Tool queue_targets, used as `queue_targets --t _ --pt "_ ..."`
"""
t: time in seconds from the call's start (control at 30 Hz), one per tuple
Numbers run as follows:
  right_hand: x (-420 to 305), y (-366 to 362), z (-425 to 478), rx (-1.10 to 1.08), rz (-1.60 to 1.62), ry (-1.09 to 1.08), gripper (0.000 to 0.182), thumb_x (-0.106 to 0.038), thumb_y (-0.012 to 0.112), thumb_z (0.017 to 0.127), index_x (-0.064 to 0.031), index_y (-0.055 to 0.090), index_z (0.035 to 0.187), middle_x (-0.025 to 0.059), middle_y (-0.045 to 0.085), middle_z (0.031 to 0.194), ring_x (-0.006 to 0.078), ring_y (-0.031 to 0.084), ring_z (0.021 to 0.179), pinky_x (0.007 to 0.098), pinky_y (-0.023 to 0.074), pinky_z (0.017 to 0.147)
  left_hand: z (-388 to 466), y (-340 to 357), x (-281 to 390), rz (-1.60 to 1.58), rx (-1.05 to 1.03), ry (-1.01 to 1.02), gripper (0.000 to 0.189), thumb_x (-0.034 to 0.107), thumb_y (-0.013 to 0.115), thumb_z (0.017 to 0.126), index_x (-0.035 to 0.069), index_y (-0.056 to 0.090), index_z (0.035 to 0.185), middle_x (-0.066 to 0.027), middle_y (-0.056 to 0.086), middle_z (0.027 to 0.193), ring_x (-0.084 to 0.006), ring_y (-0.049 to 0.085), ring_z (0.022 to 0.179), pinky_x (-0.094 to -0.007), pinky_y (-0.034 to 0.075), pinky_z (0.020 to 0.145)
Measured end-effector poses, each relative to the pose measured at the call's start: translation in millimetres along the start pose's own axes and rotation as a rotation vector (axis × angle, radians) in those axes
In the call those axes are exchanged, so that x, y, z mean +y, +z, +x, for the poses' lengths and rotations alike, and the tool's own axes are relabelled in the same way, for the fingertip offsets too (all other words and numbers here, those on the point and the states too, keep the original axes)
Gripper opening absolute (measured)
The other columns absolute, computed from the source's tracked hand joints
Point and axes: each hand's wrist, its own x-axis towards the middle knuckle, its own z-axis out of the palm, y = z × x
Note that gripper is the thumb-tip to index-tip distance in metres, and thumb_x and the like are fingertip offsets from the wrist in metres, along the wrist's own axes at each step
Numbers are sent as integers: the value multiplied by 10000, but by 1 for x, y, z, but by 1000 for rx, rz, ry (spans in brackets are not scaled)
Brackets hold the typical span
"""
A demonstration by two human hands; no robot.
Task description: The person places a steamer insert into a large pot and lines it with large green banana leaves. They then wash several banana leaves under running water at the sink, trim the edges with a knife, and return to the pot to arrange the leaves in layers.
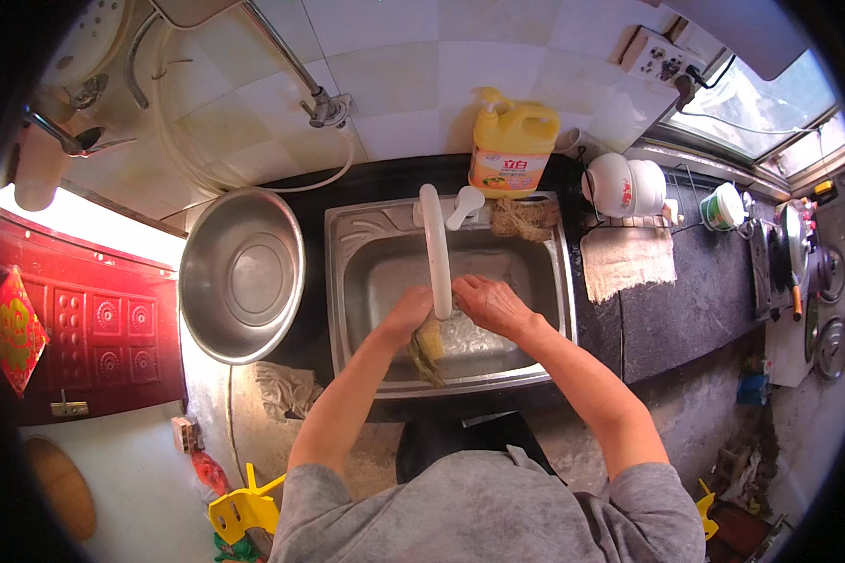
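Observation:
Over the basin of a stainless steel sink [348, 338], my left hand [410, 310] is shut on a wet yellowish-green cloth [428, 346] that hangs below it. My right hand [489, 302] is on the other side of the white faucet [436, 260], its fingers bent near the spout; whether they hold anything is hidden. Water appears to splash in the basin below the spout. A scrubbing mesh [524, 218] lies on the sink's back right corner. Behind it stands a yellow jug of dish soap [512, 148] with a pump.
A large steel bowl [243, 274] sits left of the sink. On the right are a wire rack [683, 193] with white bowls [625, 186], a pale cloth [627, 260], a small tub [722, 208] and a stove [767, 271]. A rag [285, 390] hangs at the front left.

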Motion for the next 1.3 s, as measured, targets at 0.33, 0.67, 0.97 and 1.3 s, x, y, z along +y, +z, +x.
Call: queue_targets --t 0.33,0.67,0.97,1.3 --pt "12 8 -2 -35 -1 -140 191 -117 568 798 -32 609 964 145 602 1001 359 579 947 440 468 800 20 1 -55 58 -53 205 293 318 474 991 48 546 903 4 500 705 -125 497 588 -317 404 507" --pt "30 44 2 92 688 212 191 -142 508 887 29 578 935 174 608 948 332 595 879 412 463 764 -2 33 -14 739 348 689 220 214 480 978 35 538 864 -171 478 714 -377 408 667 -367 437 613" --pt "30 26 9 -106 786 251 240 -210 497 926 -16 582 1039 148 610 1024 216 565 947 360 432 856 14 3 -25 510 281 403 210 189 619 812 43 621 964 -183 629 870 -385 605 866 -439 483 714" --pt "35 32 5 28 13 -8 137 -136 488 881 -23 565 897 213 603 914 437 556 902 498 455 763 18 10 -30 653 206 188 266 321 478 962 62 537 966 -75 489 757 -210 489 721 -372 424 686"
